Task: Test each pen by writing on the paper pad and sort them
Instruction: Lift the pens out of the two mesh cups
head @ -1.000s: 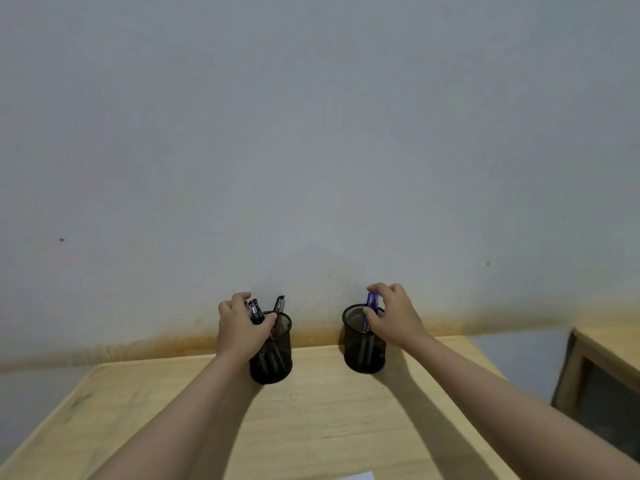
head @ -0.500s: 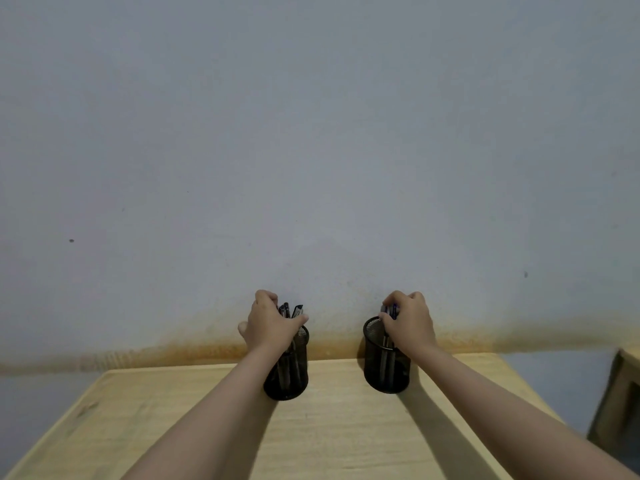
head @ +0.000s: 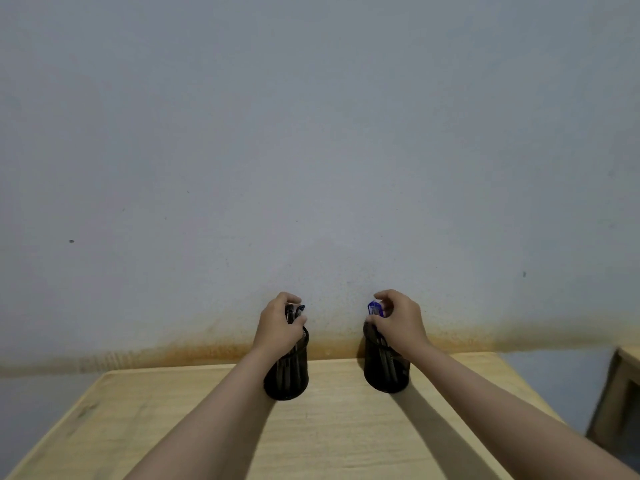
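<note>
1. A pale wooden table (head: 329, 438) is being viewed from above, its far edge set against a grey-blue wall (head: 311, 133) that is stained orange-brown along the bottom.
2. The left hand (head: 278, 323) is being held over the left black mesh cup (head: 289, 379), which is standing upright on the table; its fingers are being curled closed around a bunch of dark pens (head: 294, 311), whose tops are showing just above the thumb while their barrels are reaching down inside the cup.
3. The right black mesh cup (head: 384, 372) is being kept upright near the left one, the two standing apart.
4. The right hand (head: 401, 322) is being held at that cup's rim, its fingertips (head: 382, 296) being pinched shut on a pen with a blue cap (head: 375, 309).
5. Another wooden piece of furniture (head: 620, 393) is being cut off at the right edge.
</note>
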Demonstrator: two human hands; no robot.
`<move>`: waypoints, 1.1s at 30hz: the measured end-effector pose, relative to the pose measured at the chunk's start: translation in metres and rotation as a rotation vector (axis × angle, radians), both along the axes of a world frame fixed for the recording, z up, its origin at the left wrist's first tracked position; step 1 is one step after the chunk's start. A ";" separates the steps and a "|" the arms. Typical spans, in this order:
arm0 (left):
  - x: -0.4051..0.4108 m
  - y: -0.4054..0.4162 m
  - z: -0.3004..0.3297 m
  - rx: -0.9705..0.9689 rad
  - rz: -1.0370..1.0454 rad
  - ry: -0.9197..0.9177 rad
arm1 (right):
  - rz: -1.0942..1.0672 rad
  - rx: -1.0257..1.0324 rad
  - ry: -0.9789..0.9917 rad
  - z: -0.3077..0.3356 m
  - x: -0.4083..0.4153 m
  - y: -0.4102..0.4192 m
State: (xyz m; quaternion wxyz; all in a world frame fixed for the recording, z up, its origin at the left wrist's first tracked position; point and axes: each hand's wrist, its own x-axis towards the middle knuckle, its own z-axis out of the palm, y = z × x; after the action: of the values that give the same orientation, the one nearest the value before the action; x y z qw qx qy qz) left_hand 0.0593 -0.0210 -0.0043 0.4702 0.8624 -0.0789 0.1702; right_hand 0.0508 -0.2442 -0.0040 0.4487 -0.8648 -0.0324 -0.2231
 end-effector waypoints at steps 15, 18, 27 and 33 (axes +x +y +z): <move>-0.024 0.007 0.044 -0.159 0.006 -0.090 | 0.053 0.180 -0.236 0.069 -0.045 0.003; -0.042 0.010 0.072 -0.257 0.008 -0.208 | 0.091 0.318 -0.334 0.088 -0.067 0.011; -0.126 0.016 0.056 -0.648 0.111 -0.304 | 0.083 0.553 -0.253 0.043 -0.122 0.027; -0.137 0.015 -0.012 -0.740 0.313 -0.095 | -0.075 0.624 -0.074 -0.022 -0.127 0.030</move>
State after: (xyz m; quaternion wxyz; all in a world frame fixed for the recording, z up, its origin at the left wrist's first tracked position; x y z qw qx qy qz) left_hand -0.0776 -0.0063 -0.0160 0.7130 0.6278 0.0985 0.2963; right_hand -0.0763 -0.2138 -0.0263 0.6824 -0.6773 0.0532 -0.2698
